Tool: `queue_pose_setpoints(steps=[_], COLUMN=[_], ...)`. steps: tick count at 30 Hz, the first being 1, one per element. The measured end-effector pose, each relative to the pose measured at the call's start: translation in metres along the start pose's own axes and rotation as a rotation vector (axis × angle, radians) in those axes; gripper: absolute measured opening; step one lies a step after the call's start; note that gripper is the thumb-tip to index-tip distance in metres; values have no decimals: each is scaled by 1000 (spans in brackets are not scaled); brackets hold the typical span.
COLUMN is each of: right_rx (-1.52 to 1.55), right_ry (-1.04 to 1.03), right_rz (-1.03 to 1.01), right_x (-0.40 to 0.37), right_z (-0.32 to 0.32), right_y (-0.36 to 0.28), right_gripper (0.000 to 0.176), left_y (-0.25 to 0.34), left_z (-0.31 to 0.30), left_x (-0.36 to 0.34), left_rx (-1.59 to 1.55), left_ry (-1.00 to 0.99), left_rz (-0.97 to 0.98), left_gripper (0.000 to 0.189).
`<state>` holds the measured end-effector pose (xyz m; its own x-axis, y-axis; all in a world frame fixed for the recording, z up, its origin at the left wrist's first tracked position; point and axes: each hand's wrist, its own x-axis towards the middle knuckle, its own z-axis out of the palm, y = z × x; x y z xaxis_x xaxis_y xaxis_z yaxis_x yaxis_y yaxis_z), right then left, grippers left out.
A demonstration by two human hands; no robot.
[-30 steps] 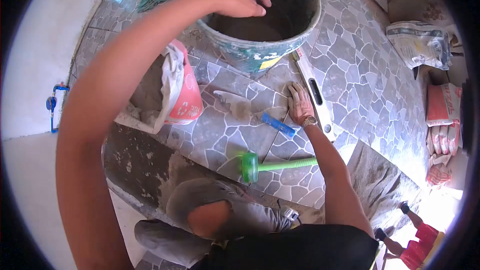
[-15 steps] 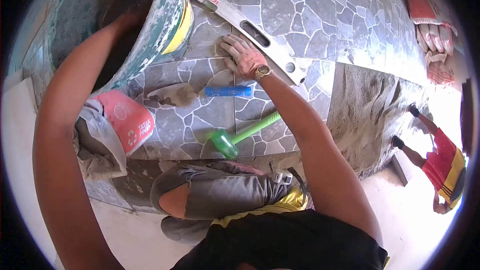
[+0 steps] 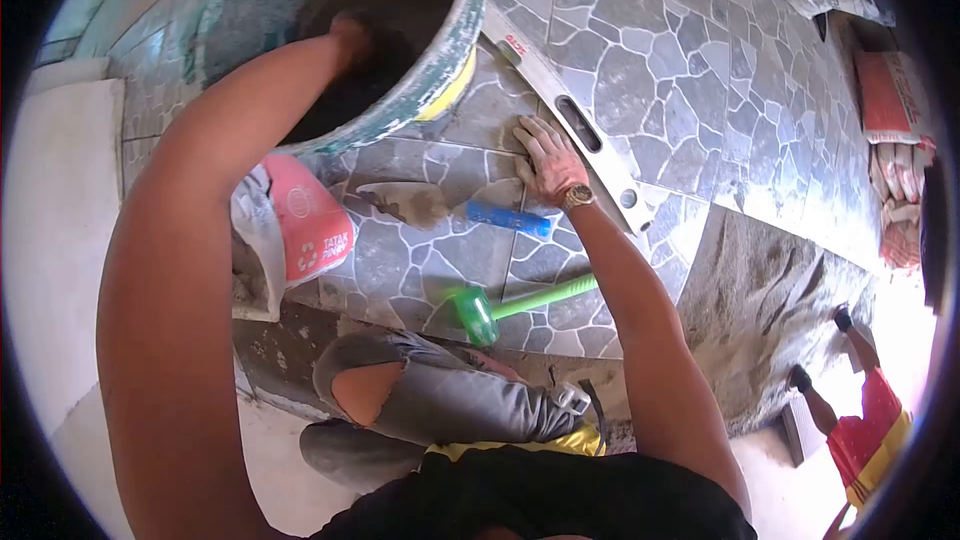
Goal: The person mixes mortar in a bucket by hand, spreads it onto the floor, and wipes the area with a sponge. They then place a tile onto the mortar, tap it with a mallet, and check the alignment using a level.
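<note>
My left hand (image 3: 352, 42) reaches down into a large green bucket (image 3: 440, 75) with a worn, cement-smeared rim. Its fingers are lost in the dark inside. My right hand (image 3: 550, 162) lies flat on the stone-pattern tiles, fingers spread, with a watch (image 3: 578, 196) on its wrist. Right beside it is a long spirit level (image 3: 575, 125). Below this hand lie a trowel (image 3: 410, 202) with a blue handle (image 3: 508, 219) and a green mallet (image 3: 478, 315).
A red-and-white cement bag (image 3: 312, 225) stands against the bucket's near side. Bare grey mortar or sand (image 3: 760, 290) adjoins the tiles at right. A person in red and yellow (image 3: 868, 435) is at the far right, near stacked red bags (image 3: 890, 100).
The view has shifted, so the bucket, tools and tiles sit further right in the frame. My left hand remains inside the bucket; my right hand stays flat beside the level.
</note>
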<state>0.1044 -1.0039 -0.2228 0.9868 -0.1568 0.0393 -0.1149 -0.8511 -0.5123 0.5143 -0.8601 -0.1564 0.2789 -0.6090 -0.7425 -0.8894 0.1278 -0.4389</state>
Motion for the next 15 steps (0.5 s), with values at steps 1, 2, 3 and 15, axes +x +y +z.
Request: queue_pose_setpoints(steps=[1, 2, 3, 15], right_rx=[-8, -21, -37, -47], right_ry=[16, 32, 38, 89], right_rz=[-4, -13, -13, -161], right_x=[-1, -1, -1, 2], right_z=[0, -2, 0, 10], right_y=[-3, -4, -3, -11], right_gripper=[50, 49, 50, 45], left_y=[-10, -19, -29, -26], left_z=[-2, -5, -38, -95], left_x=[-6, -13, -34, -324], left_rx=[23, 46, -25, -2906], left_ry=[20, 42, -23, 1283], left_rz=[46, 92, 121, 67], left_gripper=[33, 33, 33, 30])
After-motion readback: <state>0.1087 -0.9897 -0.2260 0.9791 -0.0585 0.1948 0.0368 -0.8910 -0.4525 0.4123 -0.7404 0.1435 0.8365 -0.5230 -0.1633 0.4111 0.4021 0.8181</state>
